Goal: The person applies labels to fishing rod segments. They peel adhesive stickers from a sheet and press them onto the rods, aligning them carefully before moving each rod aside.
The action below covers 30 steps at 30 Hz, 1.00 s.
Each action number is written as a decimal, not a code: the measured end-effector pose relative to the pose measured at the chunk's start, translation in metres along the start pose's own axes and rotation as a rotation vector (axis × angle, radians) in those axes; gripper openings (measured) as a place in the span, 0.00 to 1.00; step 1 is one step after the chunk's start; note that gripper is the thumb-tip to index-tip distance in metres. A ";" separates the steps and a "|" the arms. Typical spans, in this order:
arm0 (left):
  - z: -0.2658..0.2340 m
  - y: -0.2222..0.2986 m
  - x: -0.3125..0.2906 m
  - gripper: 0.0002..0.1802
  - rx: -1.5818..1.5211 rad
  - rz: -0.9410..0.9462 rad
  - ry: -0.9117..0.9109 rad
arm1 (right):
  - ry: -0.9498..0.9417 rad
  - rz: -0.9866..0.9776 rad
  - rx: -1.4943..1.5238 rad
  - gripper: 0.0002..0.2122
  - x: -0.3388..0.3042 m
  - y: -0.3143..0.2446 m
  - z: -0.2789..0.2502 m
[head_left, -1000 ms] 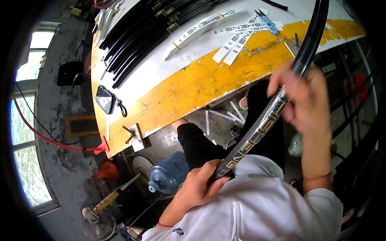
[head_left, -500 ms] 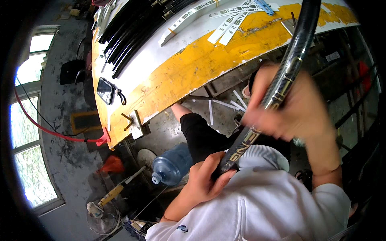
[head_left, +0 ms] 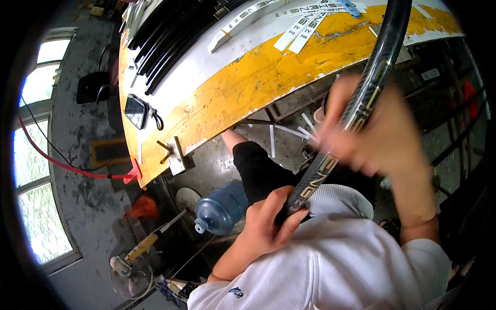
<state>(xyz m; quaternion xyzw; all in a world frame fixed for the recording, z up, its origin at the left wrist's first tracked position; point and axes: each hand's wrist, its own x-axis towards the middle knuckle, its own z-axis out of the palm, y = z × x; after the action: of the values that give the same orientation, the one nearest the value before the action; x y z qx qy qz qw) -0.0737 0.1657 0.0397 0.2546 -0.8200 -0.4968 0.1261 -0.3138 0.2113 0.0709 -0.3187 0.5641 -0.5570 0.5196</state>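
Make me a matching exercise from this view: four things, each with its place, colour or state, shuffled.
1. Left hand
2. Right hand
3. Large bottle
4. Phone

A. Translucent blue
B. On the table, near its left edge
C. Closed around the lower end of the black tube
D. Motion-blurred, farther up the tube

Pairs: 1-C, 2-D, 3-A, 4-B

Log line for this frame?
left grip: closed around lower end of black tube | right grip: across tube, blurred | table: dark tubes, white strips
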 end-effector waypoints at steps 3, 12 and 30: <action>-0.002 0.002 -0.006 0.17 -0.036 -0.041 -0.010 | 0.281 -0.240 -0.132 0.11 0.019 -0.017 -0.050; -0.005 -0.001 -0.016 0.15 -0.196 -0.035 -0.089 | 0.325 -0.379 -0.107 0.12 0.019 -0.016 -0.048; -0.003 -0.007 -0.023 0.18 -0.182 -0.035 -0.079 | 0.267 -0.315 -0.053 0.10 0.007 -0.034 -0.036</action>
<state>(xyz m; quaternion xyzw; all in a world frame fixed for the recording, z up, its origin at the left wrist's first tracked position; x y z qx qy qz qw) -0.0508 0.1734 0.0362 0.2367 -0.7712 -0.5810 0.1075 -0.3571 0.2089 0.0963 -0.3400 0.5857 -0.6534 0.3382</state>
